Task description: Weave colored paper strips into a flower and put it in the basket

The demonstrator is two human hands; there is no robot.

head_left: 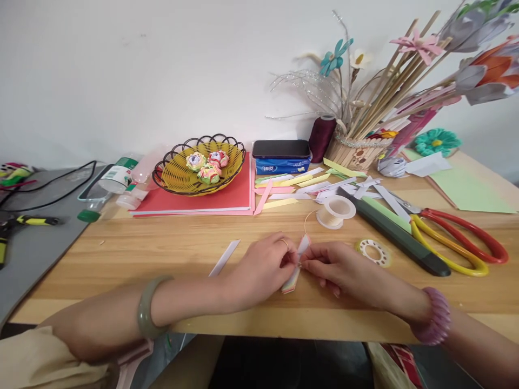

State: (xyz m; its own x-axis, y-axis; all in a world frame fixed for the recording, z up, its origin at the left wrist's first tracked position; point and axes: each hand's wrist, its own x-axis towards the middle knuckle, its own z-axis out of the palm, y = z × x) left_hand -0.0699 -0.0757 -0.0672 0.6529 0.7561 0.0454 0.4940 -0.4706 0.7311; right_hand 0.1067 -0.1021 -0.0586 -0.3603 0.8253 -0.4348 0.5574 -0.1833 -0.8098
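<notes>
My left hand (265,267) and my right hand (338,267) meet over a small stack of paper strips (290,283) near the table's front edge. Both are closed, thumbs and fingers pinching at the middle of the stack. A thin wire (305,222) runs from a clear spool (335,212) down to the strips; its end is hidden by my fingers. Beside my left hand a loose white paper strip (225,257) lies flat. To the right of my right hand sits a roll of tape (373,252).
Scissors (458,232) and a dark green utility knife (397,232) lie at right. Behind are scattered paper strips (284,190), a blue pack (281,163) and a flower basket (357,154). A yellow woven basket (172,175) with paper flowers sits on red paper (190,202); bottles (119,175) lie left.
</notes>
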